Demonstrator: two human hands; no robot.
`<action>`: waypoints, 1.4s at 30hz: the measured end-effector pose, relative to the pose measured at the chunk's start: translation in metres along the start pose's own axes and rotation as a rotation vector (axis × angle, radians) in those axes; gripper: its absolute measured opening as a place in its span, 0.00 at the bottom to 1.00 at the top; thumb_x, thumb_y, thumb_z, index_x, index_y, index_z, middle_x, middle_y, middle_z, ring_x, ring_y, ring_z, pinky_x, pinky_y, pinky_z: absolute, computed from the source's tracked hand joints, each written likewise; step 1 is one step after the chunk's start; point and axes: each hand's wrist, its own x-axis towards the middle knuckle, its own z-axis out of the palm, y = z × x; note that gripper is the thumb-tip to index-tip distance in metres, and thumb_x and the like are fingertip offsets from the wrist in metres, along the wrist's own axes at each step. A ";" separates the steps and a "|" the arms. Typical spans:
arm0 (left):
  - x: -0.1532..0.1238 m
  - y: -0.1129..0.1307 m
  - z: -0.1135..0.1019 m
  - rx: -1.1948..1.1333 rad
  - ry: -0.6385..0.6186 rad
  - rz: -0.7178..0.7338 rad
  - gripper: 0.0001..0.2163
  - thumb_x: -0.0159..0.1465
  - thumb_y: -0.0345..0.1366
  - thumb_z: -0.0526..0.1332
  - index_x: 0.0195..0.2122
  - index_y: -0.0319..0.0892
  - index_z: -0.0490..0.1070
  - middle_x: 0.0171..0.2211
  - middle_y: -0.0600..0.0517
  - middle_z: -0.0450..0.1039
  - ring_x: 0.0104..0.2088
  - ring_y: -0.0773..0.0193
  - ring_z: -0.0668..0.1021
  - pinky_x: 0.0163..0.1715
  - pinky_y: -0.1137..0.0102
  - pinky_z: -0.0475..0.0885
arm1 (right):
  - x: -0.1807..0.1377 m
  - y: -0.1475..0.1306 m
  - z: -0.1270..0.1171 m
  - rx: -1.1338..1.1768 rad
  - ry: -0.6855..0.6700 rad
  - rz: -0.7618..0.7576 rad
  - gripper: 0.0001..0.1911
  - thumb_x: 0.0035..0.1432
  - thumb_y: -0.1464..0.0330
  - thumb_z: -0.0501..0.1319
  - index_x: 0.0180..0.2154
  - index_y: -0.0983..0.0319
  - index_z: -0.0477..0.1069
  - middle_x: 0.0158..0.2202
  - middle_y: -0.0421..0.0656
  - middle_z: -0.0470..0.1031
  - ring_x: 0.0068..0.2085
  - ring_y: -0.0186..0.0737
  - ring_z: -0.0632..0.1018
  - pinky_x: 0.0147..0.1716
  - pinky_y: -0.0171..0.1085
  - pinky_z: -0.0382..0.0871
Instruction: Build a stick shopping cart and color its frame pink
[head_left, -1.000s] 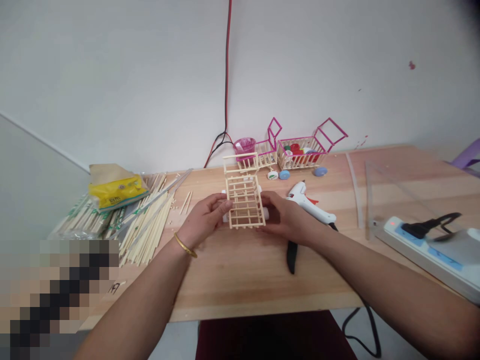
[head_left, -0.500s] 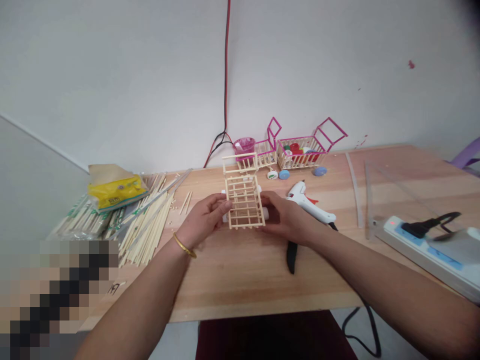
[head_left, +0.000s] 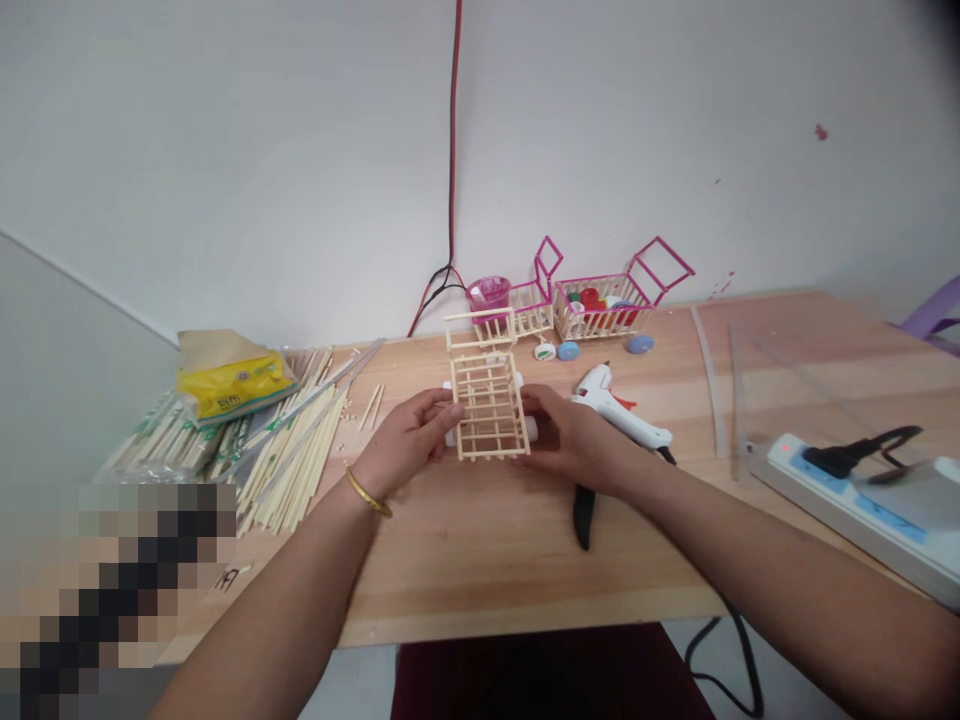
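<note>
A small cart made of pale wooden sticks (head_left: pixel 491 407), with a raised handle frame at its far end and white wheels at its sides, is held between both hands. My left hand (head_left: pixel 415 437) grips its left side, the thumb over the edge near a wheel. On the opposite side, my right hand (head_left: pixel 570 435) closes round the right edge; some of its fingertips are hidden. Just right of that hand lies a white glue gun (head_left: pixel 626 415) with a red trigger. A black curved object (head_left: pixel 583 518) shows below the right wrist.
Loose wooden sticks (head_left: pixel 300 470) and a yellow packet (head_left: pixel 236 382) lie at the left. Behind stand a pink-trimmed stick cart (head_left: pixel 604 318) holding colourful items, a smaller cart and a pink bowl (head_left: pixel 489 293). Clear strips and a power strip (head_left: pixel 847 490) are at the right.
</note>
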 end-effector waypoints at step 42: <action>0.009 -0.016 -0.053 -0.046 -0.260 -0.024 0.23 0.60 0.48 0.67 0.52 0.40 0.75 0.52 0.42 0.76 0.50 0.52 0.78 0.53 0.60 0.70 | -0.009 -0.004 0.014 0.035 -0.100 -0.151 0.26 0.55 0.74 0.63 0.55 0.65 0.61 0.50 0.52 0.75 0.47 0.46 0.77 0.47 0.44 0.70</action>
